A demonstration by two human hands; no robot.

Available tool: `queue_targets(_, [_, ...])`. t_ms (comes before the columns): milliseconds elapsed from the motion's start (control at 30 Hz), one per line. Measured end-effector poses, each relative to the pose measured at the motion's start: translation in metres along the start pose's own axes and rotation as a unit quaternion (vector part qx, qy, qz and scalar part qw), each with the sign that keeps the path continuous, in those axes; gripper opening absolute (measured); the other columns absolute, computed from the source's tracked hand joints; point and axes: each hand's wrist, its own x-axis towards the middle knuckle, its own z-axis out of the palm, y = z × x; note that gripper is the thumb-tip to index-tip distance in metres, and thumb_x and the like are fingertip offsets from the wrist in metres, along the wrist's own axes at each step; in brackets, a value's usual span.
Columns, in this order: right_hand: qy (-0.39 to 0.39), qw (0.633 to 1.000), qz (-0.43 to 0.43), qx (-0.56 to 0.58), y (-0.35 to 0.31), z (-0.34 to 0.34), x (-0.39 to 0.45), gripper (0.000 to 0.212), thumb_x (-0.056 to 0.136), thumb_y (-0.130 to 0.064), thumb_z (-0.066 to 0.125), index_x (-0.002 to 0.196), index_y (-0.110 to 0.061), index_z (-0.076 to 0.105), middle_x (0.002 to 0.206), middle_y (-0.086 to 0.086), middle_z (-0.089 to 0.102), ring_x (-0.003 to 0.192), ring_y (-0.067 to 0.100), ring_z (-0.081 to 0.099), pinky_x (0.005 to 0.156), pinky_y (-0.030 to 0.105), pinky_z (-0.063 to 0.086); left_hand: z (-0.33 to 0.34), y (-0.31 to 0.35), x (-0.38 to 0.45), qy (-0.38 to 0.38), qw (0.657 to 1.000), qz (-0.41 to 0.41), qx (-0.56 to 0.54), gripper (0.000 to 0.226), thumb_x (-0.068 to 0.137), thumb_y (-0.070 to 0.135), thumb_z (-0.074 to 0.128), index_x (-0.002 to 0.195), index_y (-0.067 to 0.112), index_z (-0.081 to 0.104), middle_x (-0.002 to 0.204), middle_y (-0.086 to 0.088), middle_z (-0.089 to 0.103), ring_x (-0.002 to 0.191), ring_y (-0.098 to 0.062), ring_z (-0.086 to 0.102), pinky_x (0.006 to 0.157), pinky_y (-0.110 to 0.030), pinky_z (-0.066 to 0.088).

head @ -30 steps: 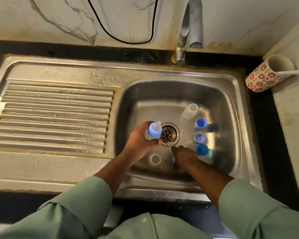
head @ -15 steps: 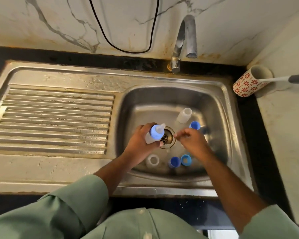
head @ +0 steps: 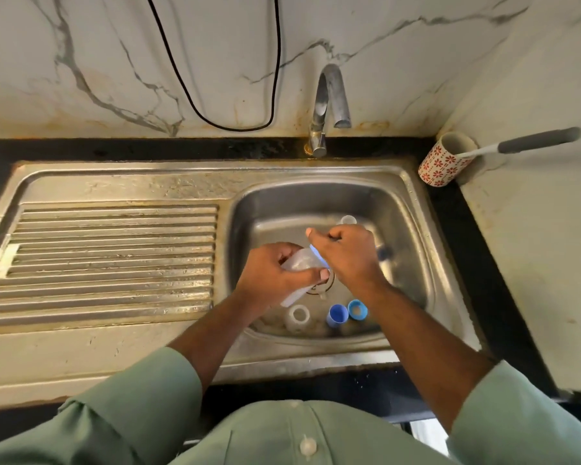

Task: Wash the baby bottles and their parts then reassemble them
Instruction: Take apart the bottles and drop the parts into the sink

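Note:
My left hand (head: 275,276) grips a clear baby bottle (head: 301,263), tilted over the drain of the sink basin (head: 413,263). My right hand (head: 346,253) has its fingers curled over the bottle's blue top (head: 316,255), of which only a thin blue edge shows. On the basin floor near the front lie a clear ring-shaped part (head: 298,315), a blue cap (head: 337,314) and a blue ring (head: 358,309). Another clear bottle (head: 348,220) peeks out behind my right hand. The other blue parts are hidden by my right hand.
A steel tap (head: 329,105) stands behind the basin, with no water running. The ribbed draining board (head: 114,256) lies to the left. A floral cup (head: 445,159) holding a brush with a grey handle (head: 537,140) stands at the back right corner. A black cable (head: 215,95) hangs on the marble wall.
My right hand rose from the basin floor to the bottle's blue top. My left hand tilted the bottle. The camera view shifted back and up.

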Motion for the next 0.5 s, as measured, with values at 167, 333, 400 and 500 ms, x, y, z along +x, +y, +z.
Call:
queue_targets(167, [-0.092, 0.98, -0.068, 0.164, -0.013, -0.016, -0.005, 0.047, 0.086, -0.013, 0.071, 0.046, -0.014, 0.046, 0.043, -0.009, 0.037, 0.043, 0.004, 0.034, 0.048, 0.018, 0.033, -0.012, 0.009, -0.001, -0.218, 0.899, -0.131, -0.356, 0.061, 0.041, 0.042, 0.093, 0.086, 0.006, 0.072, 0.072, -0.01, 0.07, 0.06, -0.018, 0.067, 0.055, -0.026, 0.054])
queue_targets(333, [-0.356, 0.907, -0.106, 0.199, -0.022, -0.066, 0.01, 0.039, 0.083, 0.009, 0.066, 0.112, -0.017, 0.068, 0.123, -0.007, 0.064, 0.105, 0.009, 0.065, 0.083, 0.023, 0.053, -0.027, 0.001, 0.006, -0.278, 0.85, -0.181, -0.411, 0.093, 0.042, 0.051, 0.095, 0.114, 0.003, 0.062, 0.092, -0.015, 0.072, 0.072, -0.022, 0.07, 0.061, -0.03, 0.058])
queue_targets(400, [-0.41, 0.883, -0.068, 0.219, -0.019, -0.081, 0.017, 0.069, 0.081, 0.007, 0.07, 0.134, -0.034, 0.053, 0.146, -0.011, 0.046, 0.127, 0.013, 0.053, 0.093, 0.03, 0.052, -0.035, -0.001, 0.011, -0.26, 0.877, -0.16, -0.37, 0.093, 0.042, 0.054, 0.094, 0.114, 0.004, 0.064, 0.094, -0.014, 0.072, 0.077, -0.022, 0.07, 0.064, -0.031, 0.058])
queue_targets(500, [-0.364, 0.926, -0.024, 0.094, -0.025, -0.072, 0.014, 0.06, 0.08, -0.035, 0.075, 0.134, -0.039, 0.05, 0.134, -0.003, 0.056, 0.109, 0.011, 0.062, 0.081, 0.033, 0.058, -0.037, 0.001, 0.016, -0.231, 0.92, -0.116, -0.293, 0.086, 0.044, 0.057, 0.092, 0.107, 0.003, 0.07, 0.095, -0.017, 0.072, 0.084, -0.026, 0.07, 0.074, -0.035, 0.057])
